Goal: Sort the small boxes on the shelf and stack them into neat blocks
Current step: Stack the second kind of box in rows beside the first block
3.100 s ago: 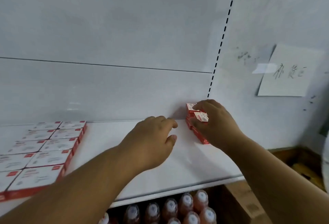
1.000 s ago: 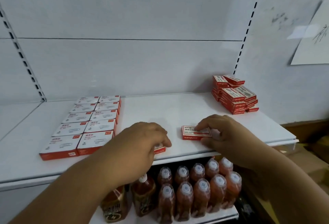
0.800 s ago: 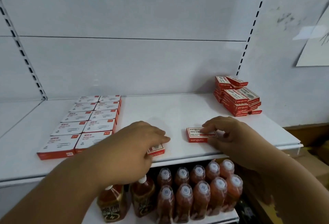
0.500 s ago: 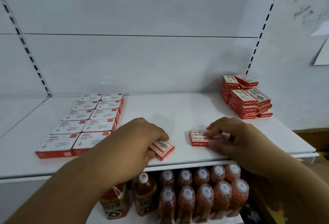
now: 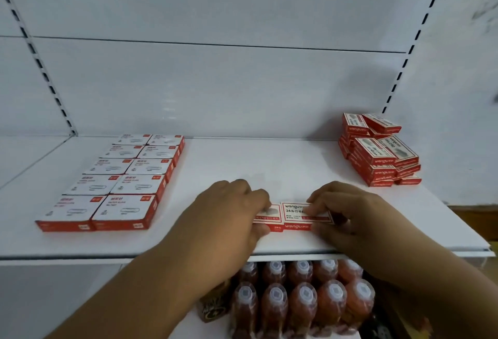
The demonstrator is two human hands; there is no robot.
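- A flat block of white-topped, red-sided cardboard boxes (image 5: 118,177) lies at the left of the white metal shelf (image 5: 283,161).
- Near the front edge, the left hand (image 5: 231,212) pinches a small red-and-white box (image 5: 270,217).
- That box touches another small red-and-white box (image 5: 301,216), pinched by the right hand (image 5: 347,212).
- A loose stack of small red boxes (image 5: 377,150) fills the back right corner.

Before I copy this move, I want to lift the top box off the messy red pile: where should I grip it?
Pinch the top box across its two long sides, coming down from above and the front. It lies flat but skewed on the red pile, its top face bare, with the wall close behind and to the right, so the front is the open side.
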